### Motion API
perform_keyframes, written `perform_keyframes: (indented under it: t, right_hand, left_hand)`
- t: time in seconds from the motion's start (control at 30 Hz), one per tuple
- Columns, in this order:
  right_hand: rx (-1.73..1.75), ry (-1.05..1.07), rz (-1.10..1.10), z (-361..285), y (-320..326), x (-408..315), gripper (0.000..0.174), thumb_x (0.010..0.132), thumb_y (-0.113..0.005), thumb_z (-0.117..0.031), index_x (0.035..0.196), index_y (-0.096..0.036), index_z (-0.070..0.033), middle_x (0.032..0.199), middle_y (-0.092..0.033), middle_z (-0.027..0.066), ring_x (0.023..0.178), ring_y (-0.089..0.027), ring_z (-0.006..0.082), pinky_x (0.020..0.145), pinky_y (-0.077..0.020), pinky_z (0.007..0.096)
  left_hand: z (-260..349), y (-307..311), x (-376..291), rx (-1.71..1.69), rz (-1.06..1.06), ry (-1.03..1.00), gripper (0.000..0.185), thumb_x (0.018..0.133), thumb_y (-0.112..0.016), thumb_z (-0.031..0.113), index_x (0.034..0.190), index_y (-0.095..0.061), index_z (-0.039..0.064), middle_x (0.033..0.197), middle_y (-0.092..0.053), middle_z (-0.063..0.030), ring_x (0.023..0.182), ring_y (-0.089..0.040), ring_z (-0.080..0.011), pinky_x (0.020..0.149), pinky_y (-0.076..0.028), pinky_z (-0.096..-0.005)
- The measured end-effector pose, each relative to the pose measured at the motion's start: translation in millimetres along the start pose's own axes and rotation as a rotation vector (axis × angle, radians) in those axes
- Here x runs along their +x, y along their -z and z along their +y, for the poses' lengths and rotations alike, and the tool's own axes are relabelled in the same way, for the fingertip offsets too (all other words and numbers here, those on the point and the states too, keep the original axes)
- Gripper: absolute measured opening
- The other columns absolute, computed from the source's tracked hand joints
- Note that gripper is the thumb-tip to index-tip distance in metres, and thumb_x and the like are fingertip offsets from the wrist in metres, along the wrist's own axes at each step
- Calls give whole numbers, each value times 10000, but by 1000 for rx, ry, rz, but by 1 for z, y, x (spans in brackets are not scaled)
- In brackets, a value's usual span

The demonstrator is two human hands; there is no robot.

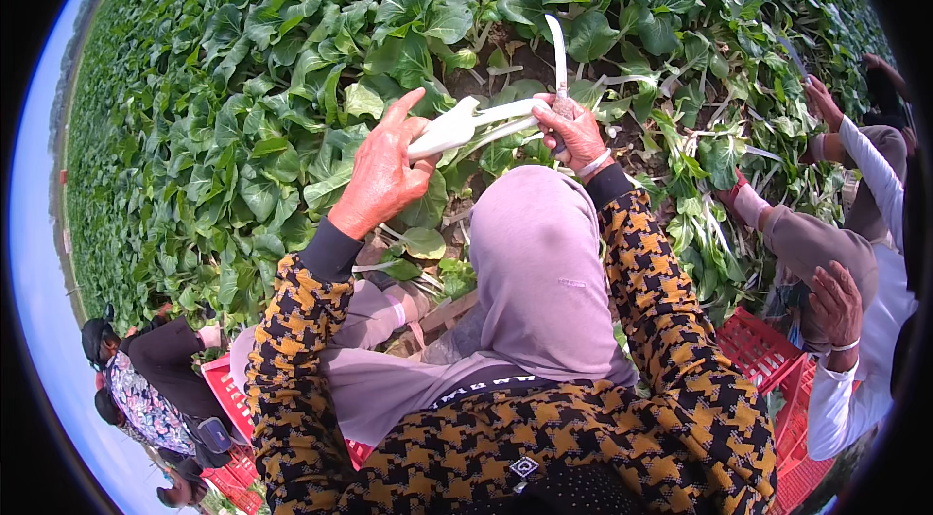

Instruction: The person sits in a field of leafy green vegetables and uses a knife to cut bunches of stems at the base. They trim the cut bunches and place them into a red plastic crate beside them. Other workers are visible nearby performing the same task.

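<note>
My left hand (393, 161) grips the pale base of a leafy-green stalk (444, 129), its index finger stretched out. The white stalks run across to my right hand (574, 132), whose thumb and finger touch their far end. That same hand is closed around the handle of a knife with a curved blade (557, 52), which points away from me, above the plants. My raised knee (539, 260) in mauve trousers is just below the stalks. Beneath my hands lie cut leaves, stems and bare soil (503, 48).
Dense leafy greens (240, 99) spread ahead and left. On the right a co-worker's hand (824, 103) holds a knife; another hand (838, 304) is raised near a red plastic crate (762, 347). Cut greens (700, 223) lie between us. Other people (146, 391) sit left, beside red crates (229, 398).
</note>
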State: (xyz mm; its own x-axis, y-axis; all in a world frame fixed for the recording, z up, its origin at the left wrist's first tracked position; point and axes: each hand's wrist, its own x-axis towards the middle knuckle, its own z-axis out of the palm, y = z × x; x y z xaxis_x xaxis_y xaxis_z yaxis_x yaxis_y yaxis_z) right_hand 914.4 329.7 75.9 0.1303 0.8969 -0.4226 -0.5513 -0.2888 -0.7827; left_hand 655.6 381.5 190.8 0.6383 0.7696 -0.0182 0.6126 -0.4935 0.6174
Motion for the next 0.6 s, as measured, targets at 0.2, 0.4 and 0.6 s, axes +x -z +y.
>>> perform_keyframes:
  t: [0.2,0.4,0.6]
  right_hand:
    - [86,-115,-188,35,-23,-12,296,819,-707,-149,1046,-580,-8,734,-585,18,548,-528,73,491,-431,202]
    - [-393,-59,-162,60,-19,0,291,823,-701,-287,948,-611,-41,737,-606,-6,578,-537,66,524,-437,231]
    - [-1015,-70,-43,79,-26,57,421,877,-528,-374,881,-529,47,681,-612,230,595,-624,351,589,-505,427]
  left_hand:
    - [-10,-61,-1,32,-90,77,636,669,-703,142,1234,-454,-11,1154,-561,-224,1111,-524,-374,942,-399,-434]
    - [-49,-80,-2,-62,-353,269,365,620,-750,177,906,-615,-6,799,-635,-223,766,-634,-360,676,-490,-411]
    - [-65,-36,-10,392,-382,42,228,611,-642,75,796,-536,-6,786,-603,-215,734,-597,-399,636,-466,-471]
